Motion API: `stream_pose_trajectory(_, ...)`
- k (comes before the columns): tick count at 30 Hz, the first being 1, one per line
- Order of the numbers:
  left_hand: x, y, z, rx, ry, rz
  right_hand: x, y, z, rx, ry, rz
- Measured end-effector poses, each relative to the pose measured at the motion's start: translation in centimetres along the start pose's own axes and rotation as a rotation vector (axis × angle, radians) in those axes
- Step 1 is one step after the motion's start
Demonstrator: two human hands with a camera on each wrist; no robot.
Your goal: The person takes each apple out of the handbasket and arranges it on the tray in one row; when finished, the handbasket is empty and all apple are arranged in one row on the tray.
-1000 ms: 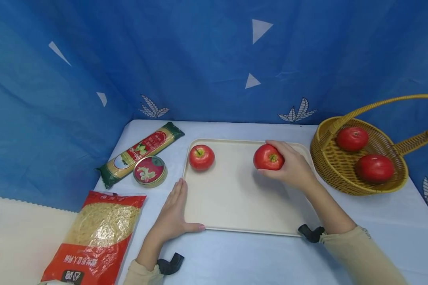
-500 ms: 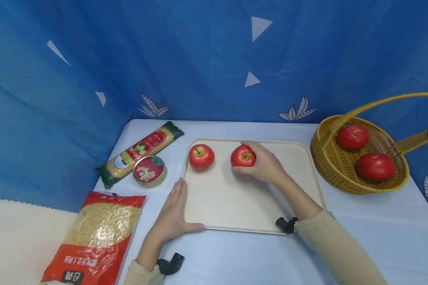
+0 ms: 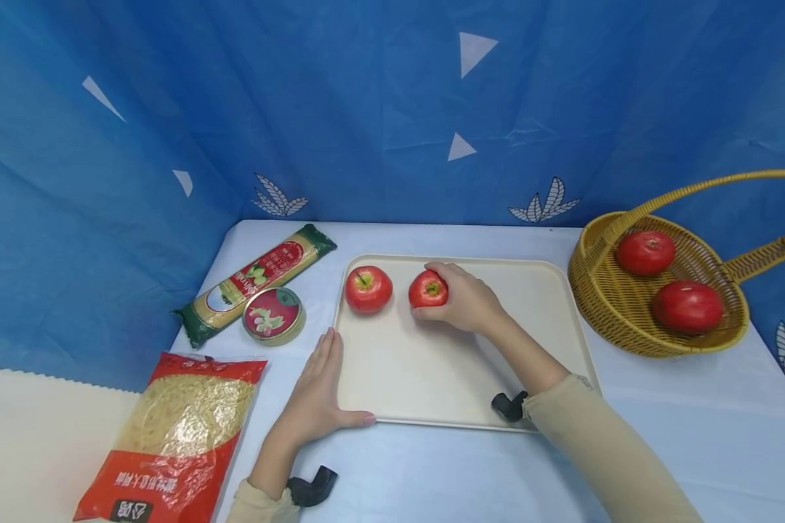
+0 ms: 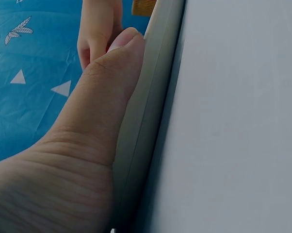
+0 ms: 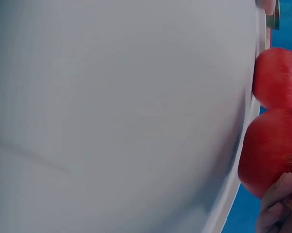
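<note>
My right hand [image 3: 466,298] grips a red apple [image 3: 428,289] over the back half of a cream tray [image 3: 425,370]. To its left another red apple [image 3: 369,289], stem up, sits in the tray's back left corner, a small gap between the two in the head view. The right wrist view shows the gripped apple [image 5: 269,150] with fingertips curled on its side. My left hand [image 3: 317,396] lies along the tray's front left corner, fingers straight on the left edge and thumb along the front rim. In the left wrist view the thumb [image 4: 100,102] rests along the tray rim [image 4: 141,116].
On the right stands a wicker basket [image 3: 602,312] with a tall handle, holding two red fruits [image 3: 688,306]. Left of the tray lie a round tin [image 3: 273,315], a long spaghetti packet [image 3: 258,282] and a red bag of pasta [image 3: 176,436]. A blue curtain [image 3: 379,109] hangs behind the table.
My right hand has carried the apple leftward across the tray, close to the other apple. The left hand has stayed at the tray's corner.
</note>
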State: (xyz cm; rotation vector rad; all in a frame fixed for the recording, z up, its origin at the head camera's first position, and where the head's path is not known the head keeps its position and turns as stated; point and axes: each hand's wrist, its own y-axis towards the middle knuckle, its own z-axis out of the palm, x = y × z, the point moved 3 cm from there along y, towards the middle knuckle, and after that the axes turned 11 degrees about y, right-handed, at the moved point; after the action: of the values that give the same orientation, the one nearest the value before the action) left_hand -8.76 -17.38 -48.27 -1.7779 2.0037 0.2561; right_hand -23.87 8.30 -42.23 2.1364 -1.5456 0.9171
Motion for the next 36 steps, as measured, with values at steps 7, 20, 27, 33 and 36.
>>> stream_pose_trajectory(7,0.0,0.0,0.1,-0.002,-0.004,0.009,0.1,0.4,0.1,0.022,-0.025,0.019)
stream_pose_trajectory(20,0.0,0.1,0.0,-0.002,0.005,0.011,-0.2,0.9,0.0,0.071,0.022,0.069)
stream_pose_trajectory(27,0.0,0.1,-0.1,0.007,0.008,0.003,-0.1,0.6,0.0,0.104,0.030,0.090)
stream_pose_trajectory(33,0.0,0.1,0.1,0.014,0.012,-0.002,0.2,-0.7,-1.1,0.074,-0.013,0.072)
stream_pose_trajectory(36,0.1,0.1,0.2,0.016,0.010,-0.007,0.2,-1.6,-1.9,0.047,-0.012,0.050)
